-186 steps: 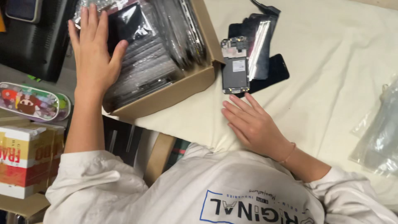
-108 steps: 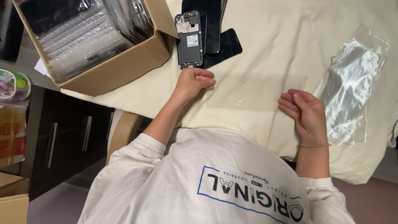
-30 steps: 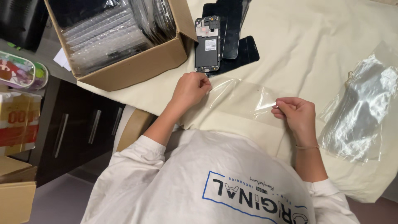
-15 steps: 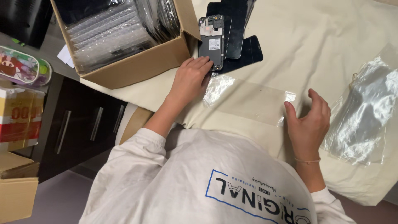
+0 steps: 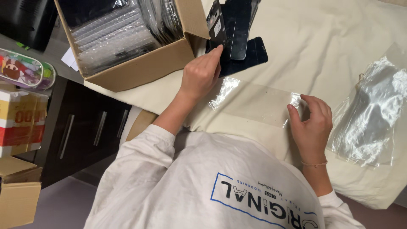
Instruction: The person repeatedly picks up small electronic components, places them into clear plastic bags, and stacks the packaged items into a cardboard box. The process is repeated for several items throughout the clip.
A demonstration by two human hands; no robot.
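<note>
My left hand (image 5: pixel 202 75) grips the lower edge of a black phone screen part (image 5: pixel 216 24) and tilts it up off a small stack of dark phone panels (image 5: pixel 247 46), beside the cardboard box. A clear flat plastic bag (image 5: pixel 253 101) lies on the cream cloth in front of me. My right hand (image 5: pixel 312 121) rests on the bag's right end, fingers pinching its edge.
An open cardboard box (image 5: pixel 142 68) packed with bubble-wrapped parts stands at the upper left. A heap of clear bags (image 5: pixel 373 114) lies at the right. A colourful pouch (image 5: pixel 23 68), stacked cartons (image 5: pixel 17 123) and a dark drawer cabinet (image 5: pixel 85 135) are at the left.
My left hand left the clear bag, reached up to the phone parts and took hold of one, tilting it up. My right hand stays at the bag's right end.
</note>
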